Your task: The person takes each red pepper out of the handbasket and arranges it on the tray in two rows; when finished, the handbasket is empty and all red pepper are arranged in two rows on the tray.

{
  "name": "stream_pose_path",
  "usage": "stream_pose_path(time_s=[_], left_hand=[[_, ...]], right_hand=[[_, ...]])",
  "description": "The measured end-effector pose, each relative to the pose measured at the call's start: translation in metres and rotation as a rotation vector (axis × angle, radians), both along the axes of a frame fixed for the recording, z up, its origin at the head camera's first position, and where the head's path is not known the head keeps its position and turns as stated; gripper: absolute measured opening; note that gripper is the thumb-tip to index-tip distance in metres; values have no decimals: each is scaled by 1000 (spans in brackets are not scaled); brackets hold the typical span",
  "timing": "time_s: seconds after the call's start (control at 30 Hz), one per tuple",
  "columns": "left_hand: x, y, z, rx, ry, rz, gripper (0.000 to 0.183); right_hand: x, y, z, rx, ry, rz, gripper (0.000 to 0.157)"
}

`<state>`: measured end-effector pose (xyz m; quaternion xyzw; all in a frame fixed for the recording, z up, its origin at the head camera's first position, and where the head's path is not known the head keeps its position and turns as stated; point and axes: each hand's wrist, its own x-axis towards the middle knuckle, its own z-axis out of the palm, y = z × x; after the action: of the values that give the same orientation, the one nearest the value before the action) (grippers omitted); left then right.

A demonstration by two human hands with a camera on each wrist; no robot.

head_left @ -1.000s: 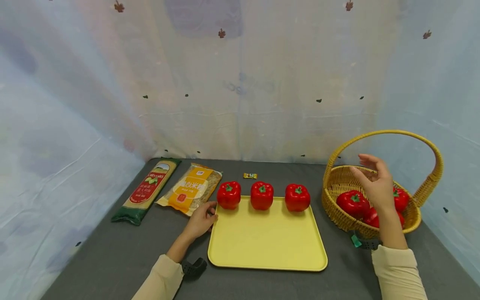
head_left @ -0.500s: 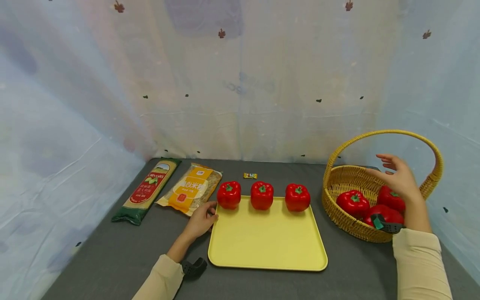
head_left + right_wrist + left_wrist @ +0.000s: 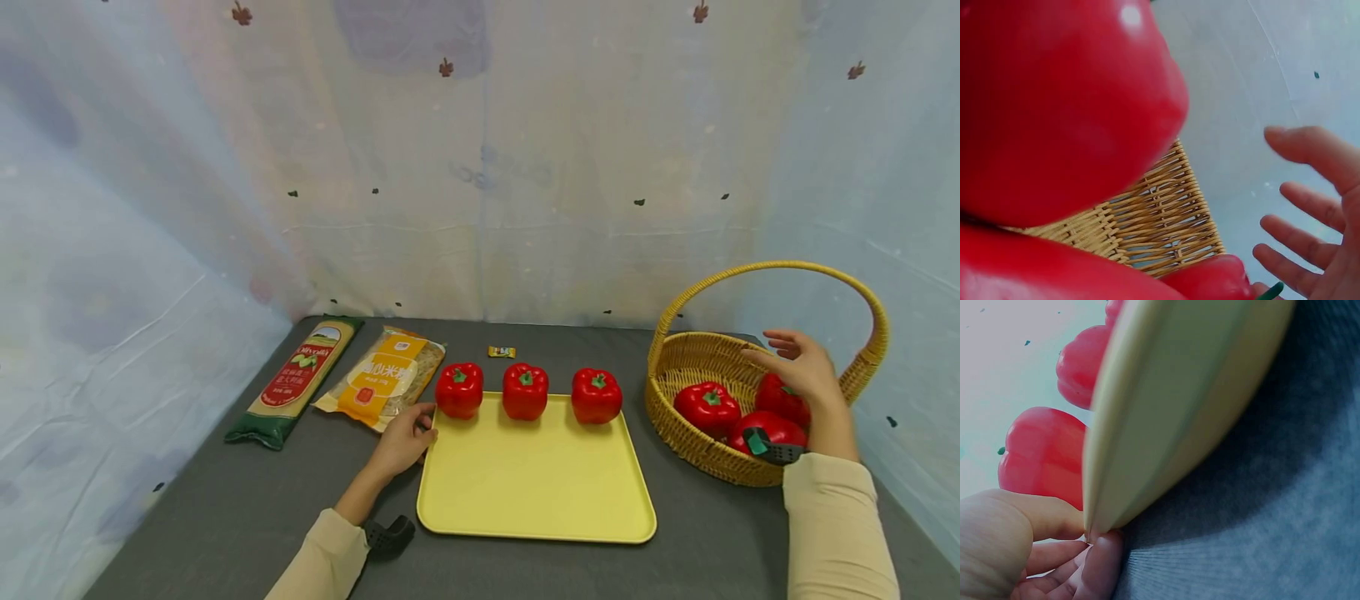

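My left hand [image 3: 406, 439] pinches the left edge of a yellow tray [image 3: 532, 492], its thumb above and fingers below the rim in the left wrist view. Along the tray's far edge stand three red bell peppers [image 3: 525, 392] in a row. My right hand [image 3: 802, 367] is over the right side of a wicker basket [image 3: 678, 446], fingers apart and holding nothing. Inside the basket lie more red bell peppers [image 3: 707, 407], one partly hidden by the right hand and wrist. The right wrist view has the spread fingers [image 3: 1300, 240] beside a pepper with a green stem.
Left of the tray lie a yellow-labelled noodle bag [image 3: 386, 375] and a long green-and-red packet [image 3: 300, 379]. A small yellow wrapped packet [image 3: 502, 352] sits behind the peppers. The basket's tall handle [image 3: 772, 266] arches over it. A patterned curtain [image 3: 555, 167] hangs behind the table.
My right hand has moved to the right over the basket, then dropped slightly, uncovering more of the peppers inside. The left hand, the tray and its peppers have stayed in place.
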<state>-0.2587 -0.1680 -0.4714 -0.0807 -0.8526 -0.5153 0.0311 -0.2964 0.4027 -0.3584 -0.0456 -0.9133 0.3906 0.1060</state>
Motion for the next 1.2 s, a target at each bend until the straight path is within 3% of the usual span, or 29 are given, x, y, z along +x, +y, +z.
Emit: stream_pose_path(time_s=[0.37, 0.73, 1.03, 1.2], left_hand=[[0, 1, 1, 0, -6, 0, 42], [2, 1, 5, 4, -15, 3, 42], [3, 1, 5, 8, -18, -1, 42], [4, 1, 4, 16, 18, -17, 41]], right_hand=[[6, 0, -9, -64, -16, -158, 79], [3, 0, -9, -69, -41, -139, 81], [7, 1, -10, -69, -14, -201, 72], [4, 2, -10, 14, -67, -141, 72]])
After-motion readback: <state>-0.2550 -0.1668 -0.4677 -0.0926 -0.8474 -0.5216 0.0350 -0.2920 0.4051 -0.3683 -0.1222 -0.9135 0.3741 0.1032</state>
